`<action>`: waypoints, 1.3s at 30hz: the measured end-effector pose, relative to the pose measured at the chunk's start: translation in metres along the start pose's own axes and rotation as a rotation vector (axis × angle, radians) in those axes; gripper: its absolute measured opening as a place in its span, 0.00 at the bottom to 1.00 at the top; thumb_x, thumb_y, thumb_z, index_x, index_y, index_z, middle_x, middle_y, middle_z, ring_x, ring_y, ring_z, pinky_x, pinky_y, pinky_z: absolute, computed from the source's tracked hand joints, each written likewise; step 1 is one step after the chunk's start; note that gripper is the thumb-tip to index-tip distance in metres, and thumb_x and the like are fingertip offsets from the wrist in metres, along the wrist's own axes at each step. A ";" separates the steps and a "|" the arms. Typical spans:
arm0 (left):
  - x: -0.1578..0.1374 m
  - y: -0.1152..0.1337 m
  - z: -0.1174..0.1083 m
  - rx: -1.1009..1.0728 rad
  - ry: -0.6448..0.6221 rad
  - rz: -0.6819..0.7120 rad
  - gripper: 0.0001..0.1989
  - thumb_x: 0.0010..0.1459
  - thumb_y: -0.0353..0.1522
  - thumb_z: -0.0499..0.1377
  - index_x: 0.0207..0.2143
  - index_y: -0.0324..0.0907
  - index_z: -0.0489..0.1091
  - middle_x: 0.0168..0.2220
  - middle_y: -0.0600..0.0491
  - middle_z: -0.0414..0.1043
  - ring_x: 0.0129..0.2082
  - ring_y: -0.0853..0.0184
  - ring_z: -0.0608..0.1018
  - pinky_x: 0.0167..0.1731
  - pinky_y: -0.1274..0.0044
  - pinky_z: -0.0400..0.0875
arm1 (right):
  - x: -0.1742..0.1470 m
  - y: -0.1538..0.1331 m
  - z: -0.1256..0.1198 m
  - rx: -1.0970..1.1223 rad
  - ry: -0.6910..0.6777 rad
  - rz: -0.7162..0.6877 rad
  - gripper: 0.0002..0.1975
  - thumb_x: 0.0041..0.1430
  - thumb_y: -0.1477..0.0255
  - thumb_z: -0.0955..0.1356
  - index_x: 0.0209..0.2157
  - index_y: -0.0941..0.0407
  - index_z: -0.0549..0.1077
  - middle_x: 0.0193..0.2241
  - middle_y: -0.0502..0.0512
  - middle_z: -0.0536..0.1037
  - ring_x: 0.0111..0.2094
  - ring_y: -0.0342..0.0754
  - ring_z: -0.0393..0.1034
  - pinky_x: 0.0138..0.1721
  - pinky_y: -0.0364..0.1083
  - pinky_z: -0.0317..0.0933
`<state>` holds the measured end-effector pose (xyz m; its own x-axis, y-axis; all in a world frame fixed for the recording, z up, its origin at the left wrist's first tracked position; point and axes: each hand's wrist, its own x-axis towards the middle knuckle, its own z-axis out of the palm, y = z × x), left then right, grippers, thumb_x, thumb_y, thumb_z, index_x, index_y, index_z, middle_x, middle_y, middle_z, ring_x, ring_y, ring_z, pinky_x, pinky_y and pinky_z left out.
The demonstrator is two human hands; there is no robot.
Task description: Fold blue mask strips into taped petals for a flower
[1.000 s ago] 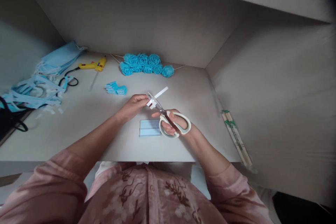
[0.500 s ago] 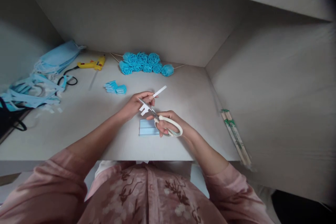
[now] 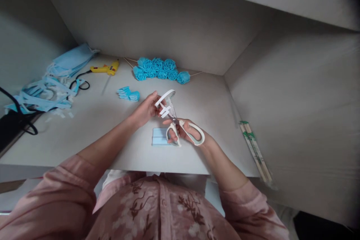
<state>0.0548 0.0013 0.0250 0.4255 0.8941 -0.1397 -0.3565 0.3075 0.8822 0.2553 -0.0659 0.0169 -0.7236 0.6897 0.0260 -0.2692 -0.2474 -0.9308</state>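
My left hand (image 3: 150, 108) grips a white roll of tape (image 3: 169, 93), its ring turned partly toward me. Short white pieces of tape (image 3: 165, 111) hang by the fingertips below the ring. In my right hand (image 3: 187, 129) are scissors (image 3: 198, 138) with cream handles, which are spread apart. Their blades point up toward the tape, close to the white pieces; whether they touch it I cannot tell. Under the scissors, a light blue rectangle of mask fabric (image 3: 159, 137) lies flat on the table, its right end partly covered by my right hand.
Blue fabric roses (image 3: 157, 68) on sticks lie at the back, with folded blue pieces (image 3: 128, 93) nearer. On the left are a yellow glue gun (image 3: 108, 68), stacked masks (image 3: 73, 60) and cut strips (image 3: 42, 95). Wrapped sticks (image 3: 255, 152) lie along the right edge.
The tape roll has turned from edge-on to showing its ring. The scissor handles have spread apart and the blades have swung toward the upright. The view has shifted slightly.
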 end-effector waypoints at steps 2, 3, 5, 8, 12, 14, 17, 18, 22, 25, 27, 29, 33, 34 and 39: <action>-0.001 0.001 0.001 -0.023 0.014 -0.006 0.22 0.60 0.49 0.53 0.28 0.39 0.70 0.21 0.53 0.66 0.21 0.68 0.69 0.23 0.77 0.64 | 0.000 0.000 -0.001 -0.004 -0.007 0.002 0.34 0.60 0.47 0.65 0.54 0.61 0.71 0.26 0.50 0.70 0.28 0.42 0.66 0.39 0.51 0.71; -0.001 0.001 0.001 -0.043 0.008 -0.002 0.21 0.60 0.48 0.53 0.29 0.38 0.70 0.22 0.53 0.67 0.21 0.68 0.70 0.23 0.76 0.65 | 0.000 0.000 -0.002 0.000 -0.011 -0.002 0.34 0.59 0.47 0.65 0.54 0.61 0.71 0.25 0.50 0.70 0.28 0.42 0.66 0.38 0.50 0.71; 0.000 0.002 0.000 -0.099 -0.036 0.017 0.17 0.59 0.44 0.54 0.33 0.38 0.70 0.24 0.52 0.69 0.22 0.67 0.71 0.25 0.76 0.66 | 0.000 0.000 -0.005 0.021 -0.007 -0.020 0.34 0.59 0.47 0.65 0.53 0.61 0.71 0.24 0.49 0.70 0.26 0.41 0.65 0.35 0.49 0.71; 0.001 0.002 -0.005 -0.173 -0.099 0.049 0.12 0.54 0.36 0.58 0.40 0.40 0.68 0.30 0.52 0.73 0.26 0.66 0.74 0.29 0.75 0.69 | -0.001 -0.004 -0.007 0.079 0.043 -0.061 0.35 0.57 0.45 0.65 0.52 0.59 0.73 0.22 0.48 0.69 0.24 0.41 0.64 0.32 0.48 0.71; 0.001 0.000 -0.007 -0.124 -0.094 0.098 0.12 0.55 0.32 0.61 0.42 0.40 0.68 0.31 0.53 0.71 0.30 0.68 0.75 0.33 0.75 0.70 | -0.002 -0.007 -0.008 0.104 0.131 -0.071 0.34 0.56 0.44 0.66 0.50 0.58 0.74 0.22 0.47 0.68 0.23 0.41 0.62 0.31 0.47 0.70; 0.001 -0.001 -0.006 -0.086 -0.075 0.118 0.10 0.57 0.34 0.61 0.40 0.38 0.69 0.29 0.54 0.68 0.29 0.69 0.73 0.33 0.76 0.69 | -0.003 -0.007 -0.008 0.085 0.112 -0.063 0.34 0.56 0.45 0.66 0.51 0.59 0.74 0.21 0.47 0.68 0.22 0.41 0.62 0.31 0.47 0.69; 0.002 -0.003 -0.005 -0.074 -0.060 0.115 0.09 0.57 0.35 0.62 0.34 0.37 0.70 0.25 0.56 0.63 0.26 0.71 0.70 0.29 0.79 0.67 | -0.004 -0.004 -0.009 0.059 0.072 -0.047 0.34 0.58 0.46 0.65 0.53 0.60 0.73 0.21 0.48 0.68 0.23 0.41 0.64 0.32 0.48 0.69; 0.002 -0.003 -0.005 -0.076 -0.054 0.104 0.09 0.57 0.36 0.62 0.33 0.37 0.70 0.23 0.57 0.62 0.24 0.71 0.69 0.28 0.79 0.67 | -0.004 -0.003 -0.010 0.053 0.064 -0.042 0.34 0.59 0.46 0.64 0.53 0.60 0.73 0.21 0.48 0.69 0.23 0.41 0.64 0.33 0.48 0.70; 0.004 -0.003 -0.007 -0.074 -0.034 0.001 0.15 0.60 0.42 0.57 0.31 0.38 0.69 0.20 0.58 0.58 0.20 0.71 0.67 0.23 0.79 0.65 | -0.004 0.000 -0.011 0.034 0.036 -0.030 0.34 0.59 0.47 0.65 0.53 0.61 0.73 0.21 0.48 0.69 0.23 0.41 0.64 0.32 0.48 0.70; 0.004 -0.003 -0.007 -0.055 -0.046 -0.039 0.18 0.63 0.43 0.52 0.32 0.38 0.70 0.19 0.57 0.58 0.19 0.70 0.66 0.22 0.79 0.65 | -0.003 0.001 -0.011 0.028 0.015 -0.028 0.32 0.60 0.48 0.65 0.53 0.61 0.73 0.21 0.48 0.69 0.23 0.41 0.64 0.32 0.47 0.70; 0.003 -0.003 -0.006 -0.039 -0.055 -0.041 0.18 0.64 0.43 0.51 0.32 0.38 0.70 0.19 0.57 0.59 0.19 0.70 0.66 0.23 0.78 0.65 | -0.003 0.001 -0.010 0.022 0.008 -0.029 0.31 0.61 0.49 0.65 0.53 0.61 0.73 0.22 0.48 0.69 0.23 0.40 0.65 0.32 0.47 0.71; 0.002 -0.003 -0.004 -0.029 -0.066 -0.042 0.18 0.63 0.43 0.51 0.32 0.38 0.70 0.19 0.57 0.59 0.19 0.70 0.66 0.23 0.78 0.65 | -0.003 0.001 -0.008 0.007 0.012 -0.025 0.31 0.61 0.50 0.65 0.53 0.61 0.73 0.22 0.48 0.70 0.23 0.40 0.65 0.32 0.47 0.70; 0.001 -0.004 -0.002 -0.005 -0.088 -0.069 0.17 0.61 0.44 0.53 0.31 0.39 0.69 0.21 0.55 0.63 0.20 0.70 0.67 0.24 0.78 0.65 | -0.003 -0.002 -0.006 -0.015 0.041 -0.016 0.31 0.61 0.50 0.65 0.52 0.61 0.74 0.22 0.48 0.69 0.23 0.39 0.64 0.32 0.46 0.70; 0.000 -0.004 -0.002 0.007 -0.092 -0.082 0.17 0.60 0.44 0.54 0.31 0.39 0.69 0.22 0.55 0.64 0.20 0.70 0.67 0.25 0.77 0.66 | -0.003 -0.002 -0.006 -0.018 0.042 -0.018 0.31 0.61 0.50 0.65 0.52 0.62 0.74 0.22 0.48 0.69 0.23 0.39 0.64 0.31 0.46 0.70; -0.003 -0.004 0.002 0.067 -0.135 -0.099 0.17 0.58 0.45 0.57 0.27 0.39 0.66 0.23 0.54 0.65 0.22 0.70 0.68 0.26 0.76 0.66 | -0.001 0.000 -0.008 -0.013 0.035 -0.032 0.30 0.61 0.50 0.65 0.52 0.61 0.74 0.22 0.48 0.70 0.23 0.40 0.65 0.32 0.46 0.70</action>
<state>0.0570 -0.0030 0.0224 0.5652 0.8073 -0.1699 -0.2526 0.3655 0.8959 0.2615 -0.0611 0.0134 -0.6919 0.7207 0.0435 -0.2834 -0.2157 -0.9344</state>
